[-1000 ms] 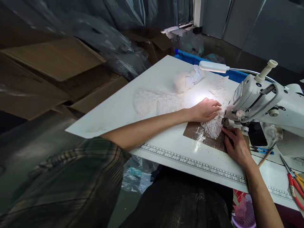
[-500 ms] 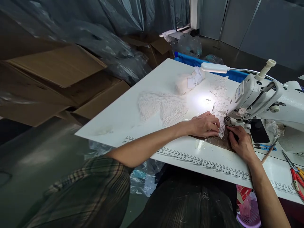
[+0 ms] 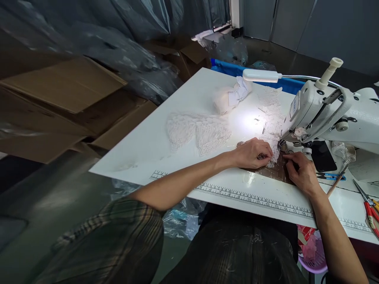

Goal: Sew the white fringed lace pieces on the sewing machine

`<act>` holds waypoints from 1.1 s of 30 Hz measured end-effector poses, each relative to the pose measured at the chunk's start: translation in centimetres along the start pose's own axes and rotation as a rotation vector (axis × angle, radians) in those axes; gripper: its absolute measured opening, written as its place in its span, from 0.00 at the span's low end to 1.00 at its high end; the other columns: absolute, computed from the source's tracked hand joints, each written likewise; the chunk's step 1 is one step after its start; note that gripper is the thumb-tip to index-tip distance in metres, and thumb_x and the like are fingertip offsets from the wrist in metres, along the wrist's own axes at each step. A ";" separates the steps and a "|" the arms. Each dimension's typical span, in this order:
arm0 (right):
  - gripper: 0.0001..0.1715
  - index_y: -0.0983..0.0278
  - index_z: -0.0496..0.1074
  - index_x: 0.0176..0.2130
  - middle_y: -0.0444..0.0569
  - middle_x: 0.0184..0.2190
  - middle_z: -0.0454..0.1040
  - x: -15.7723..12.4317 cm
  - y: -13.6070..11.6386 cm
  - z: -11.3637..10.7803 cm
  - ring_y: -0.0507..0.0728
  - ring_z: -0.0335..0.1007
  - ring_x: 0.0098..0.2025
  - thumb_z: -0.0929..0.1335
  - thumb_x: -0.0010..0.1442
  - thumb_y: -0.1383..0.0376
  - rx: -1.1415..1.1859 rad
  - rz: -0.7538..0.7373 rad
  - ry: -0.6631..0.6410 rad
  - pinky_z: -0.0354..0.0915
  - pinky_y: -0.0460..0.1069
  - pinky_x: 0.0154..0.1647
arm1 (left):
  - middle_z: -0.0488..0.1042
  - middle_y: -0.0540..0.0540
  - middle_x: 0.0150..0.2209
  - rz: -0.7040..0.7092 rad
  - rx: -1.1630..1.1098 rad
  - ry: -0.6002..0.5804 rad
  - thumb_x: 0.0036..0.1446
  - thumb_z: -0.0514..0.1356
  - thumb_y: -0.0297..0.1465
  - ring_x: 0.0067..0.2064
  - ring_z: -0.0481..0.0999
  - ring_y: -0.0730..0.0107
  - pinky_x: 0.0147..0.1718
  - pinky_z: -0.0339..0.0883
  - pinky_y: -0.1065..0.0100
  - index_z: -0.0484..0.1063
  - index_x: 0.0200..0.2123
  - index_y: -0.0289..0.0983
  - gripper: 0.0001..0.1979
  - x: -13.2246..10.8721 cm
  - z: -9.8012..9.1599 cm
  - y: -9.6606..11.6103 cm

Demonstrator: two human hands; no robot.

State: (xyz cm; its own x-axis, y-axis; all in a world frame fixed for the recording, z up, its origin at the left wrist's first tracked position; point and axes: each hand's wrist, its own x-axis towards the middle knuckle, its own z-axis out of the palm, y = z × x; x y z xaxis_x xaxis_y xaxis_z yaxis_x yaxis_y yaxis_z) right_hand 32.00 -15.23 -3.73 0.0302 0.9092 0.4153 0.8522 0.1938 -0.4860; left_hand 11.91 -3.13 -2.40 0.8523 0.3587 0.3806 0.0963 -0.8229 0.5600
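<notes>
White lace fabric point(image 3: 275, 154) lies under the needle end of a white sewing machine point(image 3: 322, 106). My left hand point(image 3: 255, 154) is closed, fingertips pinched on the lace's left edge beside the presser foot. Just right of the foot is my right hand point(image 3: 301, 173), its fingers curled and thumb tucked in; anything between them is too small to make out. Beneath both hands is a shiny brown plate point(image 3: 278, 173). More lace point(image 3: 272, 102) trails behind the needle, lit by a white lamp point(image 3: 262, 75).
Lace pieces point(image 3: 198, 132) and a pale fabric bundle point(image 3: 225, 98) lie on the white table point(image 3: 142, 146). At right are a phone point(image 3: 324, 156), blue thread snips point(image 3: 330, 176) and red-handled scissors point(image 3: 370, 215). Cardboard boxes point(image 3: 68, 86) stand left; a purple basket point(image 3: 316, 258) sits below.
My left fingers have drawn together into a pinch at the lace edge. My right hand has hardly moved. The whole view has shifted slightly.
</notes>
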 end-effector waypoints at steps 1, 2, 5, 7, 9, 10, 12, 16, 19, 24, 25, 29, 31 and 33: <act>0.16 0.60 0.78 0.42 0.51 0.37 0.77 0.0 -0.2 -0.1 0.59 0.75 0.40 0.62 0.61 0.65 0.009 -0.019 -0.018 0.72 0.56 0.43 | 0.81 0.46 0.37 -0.010 -0.010 0.049 0.58 0.59 0.27 0.37 0.79 0.69 0.43 0.72 0.60 0.78 0.31 0.37 0.08 0.0 0.1 0.0; 0.17 0.59 0.78 0.44 0.51 0.38 0.77 0.0 -0.4 -0.2 0.58 0.74 0.41 0.62 0.61 0.66 0.016 -0.047 -0.043 0.72 0.56 0.44 | 0.81 0.45 0.37 -0.014 -0.018 0.103 0.59 0.59 0.28 0.38 0.79 0.69 0.43 0.73 0.61 0.78 0.31 0.36 0.08 0.0 0.3 -0.1; 0.21 0.57 0.76 0.51 0.51 0.41 0.74 -0.1 -1.1 -0.4 0.57 0.73 0.41 0.61 0.63 0.65 0.006 -0.159 -0.142 0.72 0.55 0.44 | 0.80 0.44 0.38 0.023 -0.039 0.224 0.60 0.59 0.29 0.40 0.79 0.69 0.42 0.74 0.62 0.76 0.31 0.35 0.08 0.1 0.4 -0.3; 0.22 0.57 0.73 0.54 0.52 0.43 0.72 -0.1 -1.5 -0.5 0.57 0.72 0.41 0.61 0.63 0.66 -0.002 -0.215 -0.173 0.72 0.55 0.44 | 0.80 0.43 0.38 0.065 -0.057 0.239 0.61 0.59 0.30 0.39 0.79 0.69 0.40 0.75 0.64 0.76 0.31 0.35 0.08 0.0 0.4 -0.5; 0.22 0.59 0.72 0.54 0.53 0.42 0.72 0.0 -1.5 -0.5 0.57 0.71 0.42 0.61 0.64 0.66 0.005 -0.206 -0.126 0.72 0.55 0.43 | 0.80 0.43 0.37 0.094 -0.079 0.193 0.61 0.59 0.29 0.39 0.79 0.70 0.38 0.76 0.66 0.76 0.31 0.34 0.08 0.0 0.4 -0.8; 0.21 0.61 0.72 0.53 0.53 0.41 0.72 0.0 -1.5 -0.5 0.57 0.71 0.41 0.61 0.63 0.67 0.008 -0.181 -0.088 0.72 0.55 0.43 | 0.80 0.43 0.37 0.103 -0.083 0.155 0.61 0.59 0.29 0.38 0.79 0.70 0.37 0.76 0.67 0.77 0.31 0.34 0.08 -0.1 0.4 -1.0; 0.20 0.61 0.71 0.52 0.53 0.40 0.71 -0.1 -1.4 -0.5 0.57 0.71 0.40 0.61 0.63 0.68 0.013 -0.145 -0.043 0.73 0.55 0.42 | 0.80 0.43 0.37 0.114 -0.067 0.085 0.60 0.60 0.28 0.38 0.79 0.70 0.35 0.76 0.67 0.78 0.31 0.35 0.07 -0.1 0.5 -1.2; 0.20 0.59 0.75 0.51 0.53 0.42 0.69 -0.1 -1.2 -0.4 0.58 0.70 0.42 0.62 0.62 0.68 0.013 -0.260 -0.154 0.72 0.56 0.44 | 0.80 0.44 0.35 0.130 -0.013 0.077 0.60 0.60 0.28 0.38 0.79 0.69 0.38 0.77 0.65 0.78 0.31 0.35 0.08 0.0 0.6 -1.3; 0.19 0.58 0.78 0.46 0.53 0.42 0.69 -0.3 -1.1 -0.2 0.58 0.69 0.44 0.63 0.60 0.69 -0.009 -0.299 -0.195 0.72 0.57 0.46 | 0.80 0.44 0.34 0.076 -0.063 0.229 0.61 0.59 0.28 0.37 0.79 0.70 0.35 0.76 0.67 0.77 0.31 0.34 0.09 0.2 0.5 -0.9; 0.20 0.60 0.78 0.48 0.53 0.43 0.71 -0.4 -0.6 0.0 0.57 0.71 0.44 0.62 0.61 0.68 0.018 -0.185 -0.128 0.73 0.55 0.46 | 0.81 0.43 0.36 0.148 -0.112 0.282 0.62 0.60 0.30 0.38 0.80 0.71 0.35 0.77 0.69 0.77 0.33 0.34 0.08 0.3 0.3 -0.8; 0.20 0.60 0.78 0.48 0.53 0.43 0.71 -0.4 -0.5 0.0 0.58 0.72 0.44 0.62 0.62 0.68 0.003 -0.156 -0.101 0.73 0.55 0.46 | 0.81 0.43 0.36 0.189 -0.102 0.243 0.63 0.60 0.30 0.39 0.80 0.70 0.37 0.77 0.68 0.77 0.33 0.34 0.08 0.2 0.4 -0.9; 0.21 0.63 0.76 0.51 0.56 0.43 0.72 -0.4 0.2 0.2 0.59 0.72 0.42 0.61 0.64 0.65 -0.070 -0.066 -0.012 0.72 0.57 0.45 | 0.81 0.44 0.36 0.282 0.012 0.070 0.64 0.58 0.29 0.38 0.80 0.70 0.40 0.75 0.65 0.78 0.33 0.35 0.09 0.1 0.7 -1.5; 0.23 0.63 0.74 0.55 0.56 0.42 0.72 -0.4 0.5 0.4 0.60 0.70 0.42 0.60 0.65 0.64 -0.107 -0.086 -0.034 0.72 0.57 0.44 | 0.81 0.45 0.36 0.312 0.097 0.024 0.65 0.57 0.29 0.38 0.79 0.70 0.41 0.73 0.64 0.78 0.33 0.37 0.10 0.0 0.9 -1.6; 0.24 0.62 0.73 0.57 0.57 0.42 0.71 -0.4 0.6 0.6 0.61 0.68 0.43 0.60 0.66 0.63 -0.164 -0.142 -0.075 0.70 0.58 0.43 | 0.81 0.46 0.36 0.355 0.161 0.025 0.66 0.57 0.29 0.37 0.78 0.70 0.41 0.70 0.63 0.78 0.34 0.37 0.11 0.0 1.0 -1.6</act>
State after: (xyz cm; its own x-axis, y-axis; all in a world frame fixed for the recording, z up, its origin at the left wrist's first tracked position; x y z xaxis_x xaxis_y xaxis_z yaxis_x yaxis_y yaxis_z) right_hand 32.21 -15.27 -4.69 -0.1297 0.9032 0.4092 0.9187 0.2647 -0.2931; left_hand 12.22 -2.22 -4.04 0.8344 0.0481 0.5490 -0.1213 -0.9557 0.2682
